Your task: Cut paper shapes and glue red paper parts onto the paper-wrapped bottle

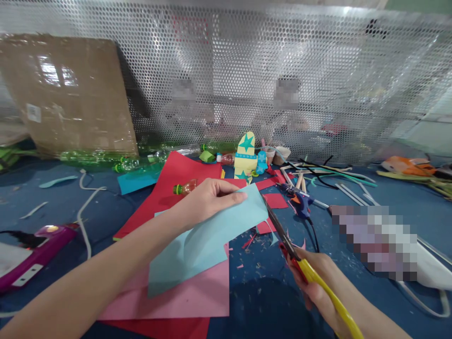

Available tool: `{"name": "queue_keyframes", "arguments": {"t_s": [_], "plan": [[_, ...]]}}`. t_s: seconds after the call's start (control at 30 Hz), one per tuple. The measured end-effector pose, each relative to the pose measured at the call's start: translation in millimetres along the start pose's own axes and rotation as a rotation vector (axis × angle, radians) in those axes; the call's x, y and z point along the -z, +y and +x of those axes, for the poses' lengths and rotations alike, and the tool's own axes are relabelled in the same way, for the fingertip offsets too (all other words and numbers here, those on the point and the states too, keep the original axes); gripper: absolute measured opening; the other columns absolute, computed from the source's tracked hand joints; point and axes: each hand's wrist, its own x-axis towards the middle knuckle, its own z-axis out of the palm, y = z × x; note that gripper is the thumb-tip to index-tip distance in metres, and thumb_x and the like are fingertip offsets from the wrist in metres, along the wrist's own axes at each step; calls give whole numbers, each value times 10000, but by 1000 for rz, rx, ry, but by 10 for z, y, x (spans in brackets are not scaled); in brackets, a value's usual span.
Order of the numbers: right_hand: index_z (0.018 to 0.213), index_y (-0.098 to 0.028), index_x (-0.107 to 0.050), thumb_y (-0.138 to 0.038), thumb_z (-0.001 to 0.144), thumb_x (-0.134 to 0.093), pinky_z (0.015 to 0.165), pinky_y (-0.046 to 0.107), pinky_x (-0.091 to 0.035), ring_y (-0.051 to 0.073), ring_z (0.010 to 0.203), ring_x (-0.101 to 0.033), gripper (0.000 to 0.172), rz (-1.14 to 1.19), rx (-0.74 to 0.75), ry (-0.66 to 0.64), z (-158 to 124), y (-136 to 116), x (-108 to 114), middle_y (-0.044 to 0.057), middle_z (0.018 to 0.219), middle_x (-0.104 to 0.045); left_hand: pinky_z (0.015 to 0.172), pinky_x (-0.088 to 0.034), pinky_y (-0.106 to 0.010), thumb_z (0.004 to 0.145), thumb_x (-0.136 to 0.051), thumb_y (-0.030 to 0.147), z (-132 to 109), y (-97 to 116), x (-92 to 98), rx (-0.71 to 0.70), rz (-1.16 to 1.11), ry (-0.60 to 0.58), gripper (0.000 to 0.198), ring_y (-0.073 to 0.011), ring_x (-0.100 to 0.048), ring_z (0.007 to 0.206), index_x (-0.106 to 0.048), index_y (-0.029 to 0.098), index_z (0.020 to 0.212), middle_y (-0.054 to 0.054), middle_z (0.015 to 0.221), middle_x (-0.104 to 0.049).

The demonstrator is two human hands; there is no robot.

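Above the middle of the blue work table [257,306], we see our left hand [215,200] pinching a light blue rectangular paper sheet [212,245], thumb flat on its upper face and fingers curled close behind. The sheet is tilted and slightly bowed, its right part raised and its lower left reaching over a large pink paper sheet [197,301]. Our right hand [318,278] is clamped around the yellow-and-red handles of a pair of dark-bladed metal scissors [302,267]. Their blades slant up to the blue sheet's right edge; whether they grip the paper, we cannot tell.

Beneath the pink sheet we find wide red paper sheets [187,167], with a small clear plastic bottle with a green-and-yellow cap [185,187] lying on the red farther back. Small square red paper pieces [276,201] and scattered paper scraps [249,241] lie near the blades. Behind them stands a yellow rounded paper-covered shape with teal stars [246,165], and to its right we see a dark blue glue gun [302,205]. On our left sits a purple-and-white power strip [40,249]; farther back, a brown cardboard panel [74,94] leans before a perforated silver metal screen [240,61].
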Motion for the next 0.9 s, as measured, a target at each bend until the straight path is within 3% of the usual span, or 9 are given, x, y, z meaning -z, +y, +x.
{"name": "queue_keyframes", "arguments": {"t_s": [0.27, 0.53, 0.67, 0.9], "plan": [[701, -231, -457, -807, 799, -205, 453, 276, -408, 142, 481, -391, 637, -102, 157, 41, -4, -13, 18, 1, 605, -440, 384, -243, -175, 810, -601, 390, 25, -47, -52, -37, 61, -37, 295, -71, -372, 440, -720, 147, 693, 18, 510, -503], [755, -215, -546, -808, 798, -218, 504, 298, -465, 169, 509, -491, 679, -118, 157, 133, -46, -86, -6, 33, 636, -531, 383, -310, -171, 807, -614, 398, -12, -38, -106, 6, -9, -38, 280, -93, -467, 475, -743, 164, 724, -20, 588, -611], [783, -211, -573, -809, 795, -224, 526, 303, -476, 188, 541, -523, 693, -141, 176, 94, -39, -88, 34, 47, 649, -563, 408, -344, -181, 800, -627, 405, -22, -36, -109, 46, -69, -22, 267, -104, -507, 487, -751, 172, 760, -22, 600, -633], [855, -205, -589, -803, 799, -231, 519, 323, -471, 215, 561, -551, 699, -145, 223, 73, -18, -125, 66, 71, 675, -596, 386, -285, -169, 812, -631, 382, -27, -37, -119, 81, -101, -82, 262, -68, -425, 440, -724, 169, 691, 7, 551, -565]]}}
